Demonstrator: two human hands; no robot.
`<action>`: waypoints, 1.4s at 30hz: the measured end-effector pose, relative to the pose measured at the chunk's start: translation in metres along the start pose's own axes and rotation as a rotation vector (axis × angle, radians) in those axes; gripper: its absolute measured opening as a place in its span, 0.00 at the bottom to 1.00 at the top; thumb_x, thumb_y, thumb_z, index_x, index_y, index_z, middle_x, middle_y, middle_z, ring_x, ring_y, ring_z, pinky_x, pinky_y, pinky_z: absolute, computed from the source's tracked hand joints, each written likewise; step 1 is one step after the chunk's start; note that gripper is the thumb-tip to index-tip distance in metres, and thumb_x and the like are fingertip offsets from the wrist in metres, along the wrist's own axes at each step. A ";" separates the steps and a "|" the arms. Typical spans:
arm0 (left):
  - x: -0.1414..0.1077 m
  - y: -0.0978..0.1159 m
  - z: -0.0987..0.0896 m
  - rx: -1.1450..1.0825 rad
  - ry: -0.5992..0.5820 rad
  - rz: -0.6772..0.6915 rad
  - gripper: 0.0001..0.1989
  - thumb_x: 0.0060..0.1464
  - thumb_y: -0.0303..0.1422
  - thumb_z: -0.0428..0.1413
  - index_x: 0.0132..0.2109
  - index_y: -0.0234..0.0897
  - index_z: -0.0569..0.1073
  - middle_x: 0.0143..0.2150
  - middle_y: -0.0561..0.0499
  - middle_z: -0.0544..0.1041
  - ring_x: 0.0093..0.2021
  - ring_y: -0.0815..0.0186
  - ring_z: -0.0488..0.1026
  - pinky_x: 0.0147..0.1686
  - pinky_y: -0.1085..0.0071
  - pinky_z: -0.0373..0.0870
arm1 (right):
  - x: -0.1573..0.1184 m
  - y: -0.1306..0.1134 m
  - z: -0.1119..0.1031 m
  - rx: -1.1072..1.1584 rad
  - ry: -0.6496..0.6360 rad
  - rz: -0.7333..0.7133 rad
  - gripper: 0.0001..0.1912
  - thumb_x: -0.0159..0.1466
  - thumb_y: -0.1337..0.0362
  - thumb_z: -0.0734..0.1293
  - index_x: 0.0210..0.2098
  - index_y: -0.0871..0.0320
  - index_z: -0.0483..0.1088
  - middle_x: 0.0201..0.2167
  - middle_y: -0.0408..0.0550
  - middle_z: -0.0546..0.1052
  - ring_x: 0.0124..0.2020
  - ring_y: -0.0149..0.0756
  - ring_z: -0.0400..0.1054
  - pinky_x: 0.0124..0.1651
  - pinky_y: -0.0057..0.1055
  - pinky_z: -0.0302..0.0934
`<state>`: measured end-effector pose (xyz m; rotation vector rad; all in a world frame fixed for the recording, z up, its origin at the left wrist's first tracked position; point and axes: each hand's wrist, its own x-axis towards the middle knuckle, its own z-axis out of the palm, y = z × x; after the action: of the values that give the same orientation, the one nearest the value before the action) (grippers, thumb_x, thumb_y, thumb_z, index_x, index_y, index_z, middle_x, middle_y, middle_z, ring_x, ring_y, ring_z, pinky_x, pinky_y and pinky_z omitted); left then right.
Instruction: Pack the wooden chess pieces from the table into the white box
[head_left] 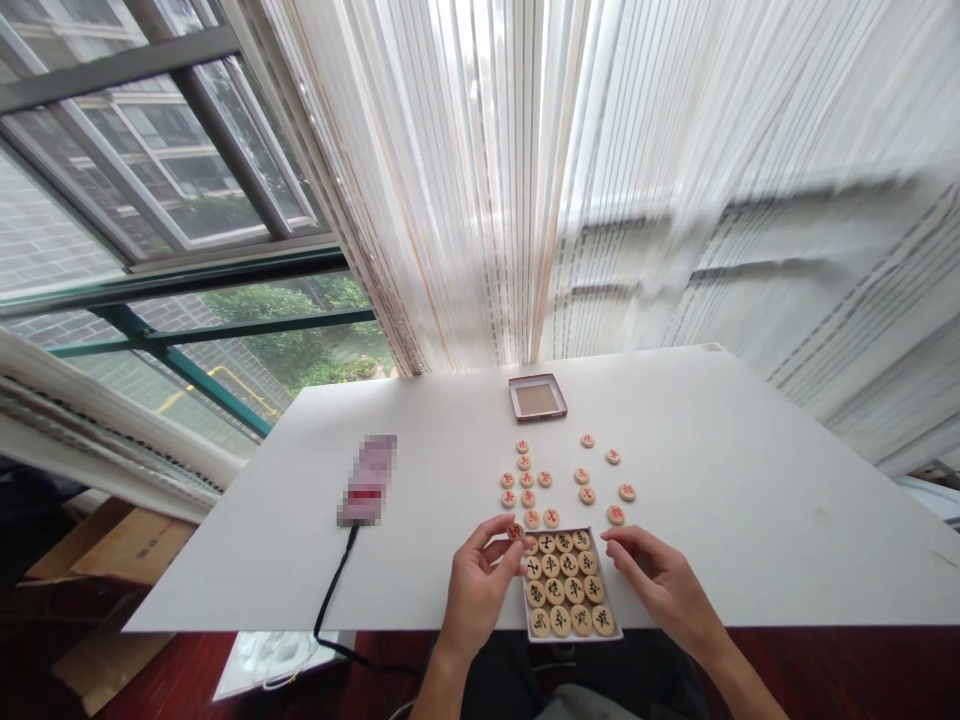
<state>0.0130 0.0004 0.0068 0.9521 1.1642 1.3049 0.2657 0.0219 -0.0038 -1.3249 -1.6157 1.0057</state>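
Left grip (480,577) pinches a red-marked disc (515,532); right grip (660,575) is slightly parted, empty; black-marked discs (569,563) line the box (576,639); loose red discs (526,479) remain outside.

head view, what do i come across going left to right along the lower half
Cardboard box → blurred purple object → left hand holding a red-marked disc → disc tray → right hand

Red-marked wooden disc (515,532) tilted in my left hand (478,580), by the far left corner of the open box (576,639). Inside, four rows of black-marked discs (572,589). Loose red-marked discs (587,495) scattered flat beyond.
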 end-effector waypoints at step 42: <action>-0.018 0.024 0.014 0.463 -0.284 0.267 0.18 0.61 0.37 0.58 0.56 0.40 0.75 0.48 0.45 0.80 0.42 0.60 0.76 0.47 0.65 0.73 | -0.003 -0.054 0.047 0.395 -0.213 -0.004 0.17 0.65 0.52 0.69 0.49 0.55 0.72 0.42 0.50 0.79 0.42 0.40 0.76 0.48 0.37 0.72</action>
<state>0.0231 -0.0142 0.0342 1.6220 1.1632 1.0723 0.2037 0.0074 0.0292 -0.9719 -1.4698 1.4178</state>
